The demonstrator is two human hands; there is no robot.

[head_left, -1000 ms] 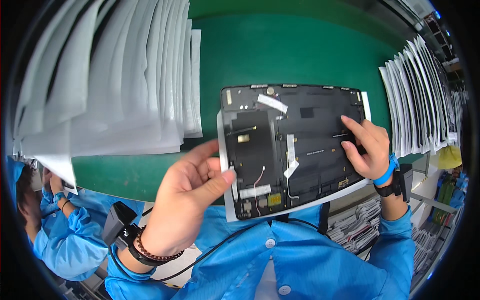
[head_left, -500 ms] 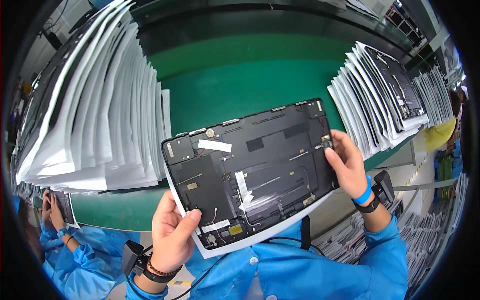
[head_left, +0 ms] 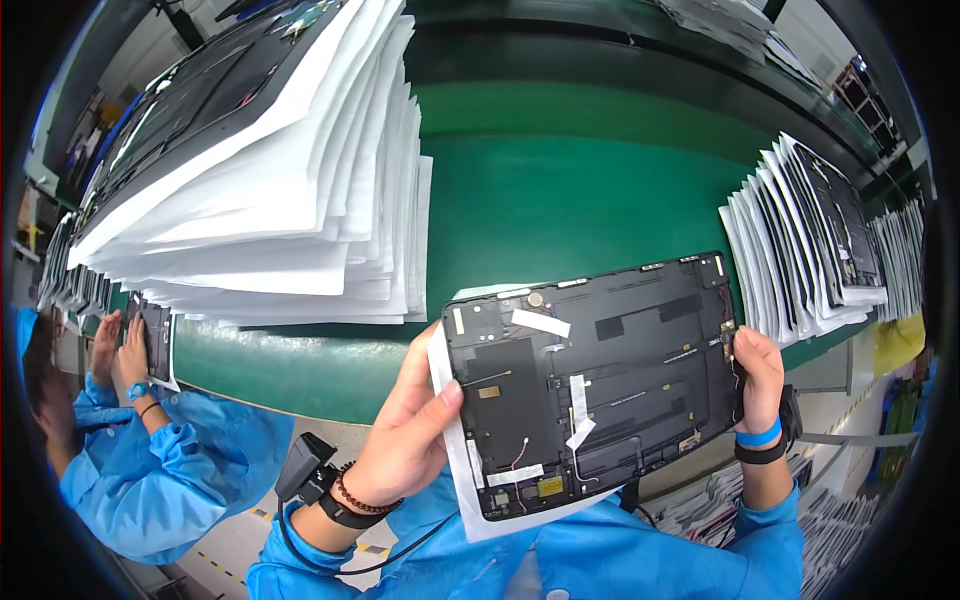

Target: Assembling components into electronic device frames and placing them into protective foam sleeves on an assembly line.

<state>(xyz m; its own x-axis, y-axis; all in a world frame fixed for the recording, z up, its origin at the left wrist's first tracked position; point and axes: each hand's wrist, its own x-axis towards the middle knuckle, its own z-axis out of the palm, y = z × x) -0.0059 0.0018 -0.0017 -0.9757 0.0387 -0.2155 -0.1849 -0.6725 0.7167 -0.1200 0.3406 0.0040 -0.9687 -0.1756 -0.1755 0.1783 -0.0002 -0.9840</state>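
Note:
A black flat panel [head_left: 620,370] with white tape strips and thin wires on its face lies on a white sheet [head_left: 452,450], held up over the near edge of the green table [head_left: 560,190]. My left hand [head_left: 405,430] grips the panel's left edge, thumb on its face. My right hand [head_left: 758,375] holds the right edge, fingers curled around it. The panel tilts slightly, its right end higher.
A tall stack of white sheets and black panels [head_left: 260,170] fills the table's left. A fanned stack of panels and sheets [head_left: 800,240] stands at the right. A person in a blue coat [head_left: 130,450] at lower left handles a small panel [head_left: 155,335].
The panel has moved right and closer to me and sits flatter. My left hand has slid from its lower left corner up to the left edge. The view has shifted left.

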